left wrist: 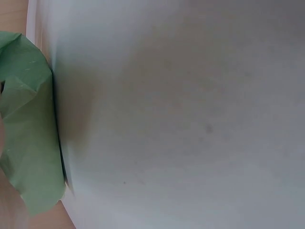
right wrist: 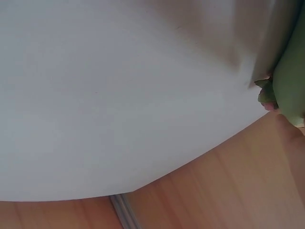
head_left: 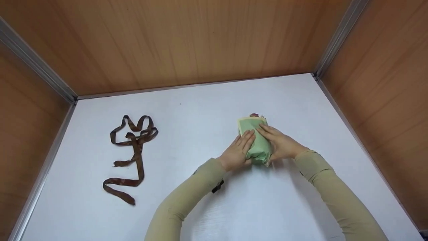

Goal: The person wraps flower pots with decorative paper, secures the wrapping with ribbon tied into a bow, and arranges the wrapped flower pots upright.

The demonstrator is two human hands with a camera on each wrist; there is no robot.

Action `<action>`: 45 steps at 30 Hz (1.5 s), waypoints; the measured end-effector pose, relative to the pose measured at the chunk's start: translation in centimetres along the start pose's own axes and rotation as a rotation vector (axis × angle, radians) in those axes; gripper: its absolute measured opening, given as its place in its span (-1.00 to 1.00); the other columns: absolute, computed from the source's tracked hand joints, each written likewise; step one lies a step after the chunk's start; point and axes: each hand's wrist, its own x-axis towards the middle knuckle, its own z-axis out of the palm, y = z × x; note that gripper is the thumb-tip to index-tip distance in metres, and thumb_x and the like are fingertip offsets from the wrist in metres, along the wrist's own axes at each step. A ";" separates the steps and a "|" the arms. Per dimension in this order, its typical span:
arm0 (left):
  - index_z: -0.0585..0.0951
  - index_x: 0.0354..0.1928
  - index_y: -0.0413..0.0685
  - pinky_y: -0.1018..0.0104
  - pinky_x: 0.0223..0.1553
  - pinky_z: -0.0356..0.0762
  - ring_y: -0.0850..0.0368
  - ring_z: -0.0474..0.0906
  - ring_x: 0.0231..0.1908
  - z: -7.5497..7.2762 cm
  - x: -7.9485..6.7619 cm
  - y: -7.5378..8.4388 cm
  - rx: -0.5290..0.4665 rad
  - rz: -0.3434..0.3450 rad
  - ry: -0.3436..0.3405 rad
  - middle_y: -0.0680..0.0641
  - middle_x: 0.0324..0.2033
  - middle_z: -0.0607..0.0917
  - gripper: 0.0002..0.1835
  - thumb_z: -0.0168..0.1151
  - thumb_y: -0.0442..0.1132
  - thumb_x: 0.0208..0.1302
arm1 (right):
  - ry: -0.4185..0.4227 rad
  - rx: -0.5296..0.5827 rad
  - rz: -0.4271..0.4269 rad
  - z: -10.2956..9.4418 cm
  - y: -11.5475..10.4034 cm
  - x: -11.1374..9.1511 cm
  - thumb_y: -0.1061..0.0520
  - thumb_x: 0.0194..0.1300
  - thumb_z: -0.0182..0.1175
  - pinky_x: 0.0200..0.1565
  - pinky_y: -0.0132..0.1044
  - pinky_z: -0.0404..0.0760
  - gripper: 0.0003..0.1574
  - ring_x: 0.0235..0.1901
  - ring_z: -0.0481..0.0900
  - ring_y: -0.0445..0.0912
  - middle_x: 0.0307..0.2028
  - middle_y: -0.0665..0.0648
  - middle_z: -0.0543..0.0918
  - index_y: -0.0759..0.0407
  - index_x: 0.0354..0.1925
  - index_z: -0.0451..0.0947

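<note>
A small bouquet point(head_left: 259, 144) in pale green wrapping paper with a cream border lies on the white table, right of centre. Dark pinkish flower tips point(head_left: 254, 115) poke out of its far end; a green leaf with pink bits point(right wrist: 267, 95) shows in the right wrist view. My left hand point(head_left: 236, 152) holds the bouquet's left side, fingers laid over the front of the paper. On the other side my right hand point(head_left: 282, 144) grips it, fingers over the top and thumb near the gathered lower end. The left wrist view shows creased green paper point(left wrist: 33, 143); most of that hand is out of frame.
A long brown ribbon point(head_left: 138, 160) lies in loose loops on the left of the white table point(head_left: 187, 134). Wood-grain panels point(head_left: 200, 43) with metal edge strips stand along the back and both sides. A small black piece point(head_left: 217, 186) shows beneath the left wrist.
</note>
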 end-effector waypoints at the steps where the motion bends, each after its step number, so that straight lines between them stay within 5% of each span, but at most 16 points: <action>1: -0.17 0.46 -0.27 0.11 0.44 -0.11 -0.07 -0.28 0.48 0.0 0.0 0.0 -0.005 -0.001 -0.001 -0.21 0.48 -0.18 -0.05 0.06 0.13 0.34 | 0.004 0.005 -0.001 0.2 0.0 0.0 -0.01 -0.42 0.63 0.36 0.10 0.09 0.57 0.44 -0.12 0.24 0.48 0.26 -0.09 0.22 0.46 -0.06; 10: -0.20 0.46 -0.25 0.08 0.45 -0.15 -0.09 -0.35 0.48 -0.3 0.2 0.4 -0.020 -0.013 -0.024 -0.19 0.48 -0.23 -0.09 0.00 0.12 0.38 | 0.090 -0.020 0.009 1.4 0.3 0.0 -0.17 -0.16 0.52 0.35 0.12 0.10 0.43 0.45 -0.14 0.21 0.48 0.23 -0.09 0.19 0.47 -0.08; 17: -0.18 0.49 -0.12 -0.19 0.40 -0.23 -0.42 -0.47 0.40 -0.4 0.5 0.8 -0.048 -0.057 -0.043 -0.11 0.49 -0.28 -0.09 0.06 0.11 0.34 | 0.089 0.006 0.041 2.2 0.6 -0.5 -0.21 -0.03 0.43 0.33 0.18 0.11 0.39 0.45 -0.21 0.24 0.49 0.23 -0.18 0.13 0.49 -0.20; 21: -0.18 0.49 -0.11 -0.24 0.32 0.07 -0.44 -0.09 0.38 -0.3 0.5 0.8 -0.070 -0.068 -0.040 -0.10 0.49 -0.28 -0.10 0.05 0.11 0.35 | 0.093 0.038 0.061 2.4 0.5 -0.5 -0.20 0.00 0.42 0.27 0.23 0.20 0.36 0.40 -0.08 0.35 0.48 0.27 -0.22 0.07 0.49 -0.21; 24: -0.21 0.48 -0.16 0.01 0.22 0.37 -0.25 0.37 0.21 -0.1 0.4 0.5 -0.164 -0.042 -0.024 -0.15 0.48 -0.31 -0.10 0.07 0.04 0.36 | 0.079 0.079 0.078 2.5 0.4 -0.4 -0.17 0.02 0.41 0.21 0.22 0.32 0.34 0.27 0.22 0.41 0.49 0.27 -0.29 0.01 0.49 -0.22; 26: -0.22 0.47 -0.20 0.19 0.16 0.46 -0.13 0.50 0.09 0.2 0.3 0.3 -0.246 -0.013 -0.005 -0.19 0.47 -0.32 -0.10 0.10 -0.02 0.36 | 0.079 0.101 0.079 2.6 0.3 -0.3 -0.16 0.03 0.42 0.16 0.21 0.38 0.32 0.18 0.34 0.43 0.48 0.28 -0.31 -0.01 0.49 -0.22; 34: -0.25 0.44 -0.26 0.22 0.36 0.17 -0.15 0.05 0.40 1.1 0.2 -0.5 -0.449 0.059 0.050 -0.25 0.45 -0.31 -0.09 0.14 -0.13 0.34 | 0.105 0.240 0.054 3.0 -0.1 -0.1 -0.03 -0.02 0.46 0.24 0.27 0.22 0.33 0.41 -0.11 0.35 0.49 0.23 -0.35 -0.03 0.49 -0.18; 45: -0.27 0.46 -0.22 0.20 0.33 0.23 -0.16 0.14 0.37 0.2 -1.7 -0.1 -0.454 0.081 0.022 -0.18 0.47 -0.36 -0.08 0.13 -0.14 0.35 | 0.168 0.239 0.032 4.0 -1.7 -0.8 0.04 -0.05 0.49 0.21 0.27 0.27 0.33 0.39 -0.09 0.39 0.49 0.25 -0.35 -0.02 0.48 -0.14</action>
